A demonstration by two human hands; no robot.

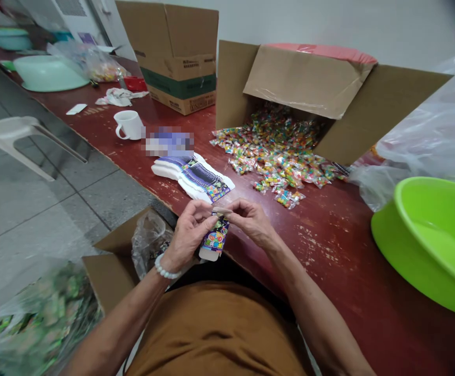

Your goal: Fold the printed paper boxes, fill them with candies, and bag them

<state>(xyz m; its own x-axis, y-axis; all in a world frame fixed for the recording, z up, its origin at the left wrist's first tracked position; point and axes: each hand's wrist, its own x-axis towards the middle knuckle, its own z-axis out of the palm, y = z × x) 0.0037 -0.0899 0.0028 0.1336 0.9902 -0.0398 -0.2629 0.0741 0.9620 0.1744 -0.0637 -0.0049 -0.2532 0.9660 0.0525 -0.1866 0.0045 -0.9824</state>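
The red desk carries a cardboard box, its mouth facing the person, apparently so its contents spill within reach. Nearer, flat printed cartons lie in overlapping rows, likely for easy picking. At the desk's edge, the left hand curls around a small printed carton, seemingly steadying it; the right hand pinches its top. Candy packets fan from the box.
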